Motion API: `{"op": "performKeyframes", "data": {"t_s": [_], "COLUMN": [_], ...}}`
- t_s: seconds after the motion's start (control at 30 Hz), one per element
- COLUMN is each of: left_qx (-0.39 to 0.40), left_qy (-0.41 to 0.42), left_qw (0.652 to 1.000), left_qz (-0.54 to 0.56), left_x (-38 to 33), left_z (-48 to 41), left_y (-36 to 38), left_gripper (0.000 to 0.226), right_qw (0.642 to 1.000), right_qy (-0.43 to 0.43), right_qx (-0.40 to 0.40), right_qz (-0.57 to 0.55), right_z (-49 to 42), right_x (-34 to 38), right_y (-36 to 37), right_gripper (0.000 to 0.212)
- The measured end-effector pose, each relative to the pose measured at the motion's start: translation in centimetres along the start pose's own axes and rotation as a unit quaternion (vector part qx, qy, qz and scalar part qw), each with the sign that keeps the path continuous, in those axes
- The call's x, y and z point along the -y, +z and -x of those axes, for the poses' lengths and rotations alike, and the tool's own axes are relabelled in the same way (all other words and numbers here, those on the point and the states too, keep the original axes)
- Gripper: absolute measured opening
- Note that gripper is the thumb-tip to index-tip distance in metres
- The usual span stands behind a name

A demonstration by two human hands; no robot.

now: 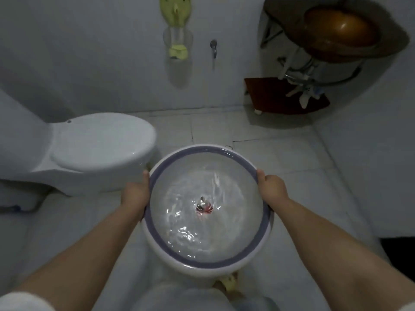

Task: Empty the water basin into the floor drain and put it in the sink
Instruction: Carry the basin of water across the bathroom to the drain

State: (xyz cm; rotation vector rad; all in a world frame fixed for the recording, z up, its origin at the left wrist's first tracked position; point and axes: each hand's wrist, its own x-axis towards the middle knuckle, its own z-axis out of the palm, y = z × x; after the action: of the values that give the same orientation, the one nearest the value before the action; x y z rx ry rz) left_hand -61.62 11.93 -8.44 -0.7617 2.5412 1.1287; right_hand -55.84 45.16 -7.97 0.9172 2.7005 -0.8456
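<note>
I hold a round white water basin [157, 239] with a blue-purple rim band, level above the tiled floor, and rippling water fills it. A small red mark shows at its bottom centre. My left hand [135, 194] grips the left rim and my right hand [271, 187] grips the right rim. The sink [341, 30], a brown bowl on a dark corner shelf, hangs at the top right. A dark spot just past the basin's far rim may be the floor drain [228, 146], mostly hidden.
A white toilet [98, 151] with its lid down stands at the left, close to the basin. A brown corner stand [280, 97] and pipes sit below the sink. A green holder [176, 28] and a wall tap [213, 48] are on the far wall.
</note>
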Motion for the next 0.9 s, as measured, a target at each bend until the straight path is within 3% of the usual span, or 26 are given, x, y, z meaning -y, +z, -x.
{"op": "performKeyframes", "data": {"t_s": [0.43, 0.9], "left_qx": [0.008, 0.012], "left_qy": [-0.024, -0.019], "left_qw": [1.000, 0.998], "left_qz": [0.013, 0.061], "left_x": [-9.5, -21.7], "left_z": [-0.9, -10.4], "left_y": [9.6, 15.7], "left_gripper": [0.072, 0.061], "right_qw": [0.999, 1.000], "right_qy": [-0.029, -0.008], "right_qx": [0.013, 0.019], "right_qz": [0.036, 0.019], "right_z": [-13.9, -29.5], "right_x": [-2.6, 0.3], "right_y": [-6.2, -9.4], "right_gripper": [0.056, 0.062]}}
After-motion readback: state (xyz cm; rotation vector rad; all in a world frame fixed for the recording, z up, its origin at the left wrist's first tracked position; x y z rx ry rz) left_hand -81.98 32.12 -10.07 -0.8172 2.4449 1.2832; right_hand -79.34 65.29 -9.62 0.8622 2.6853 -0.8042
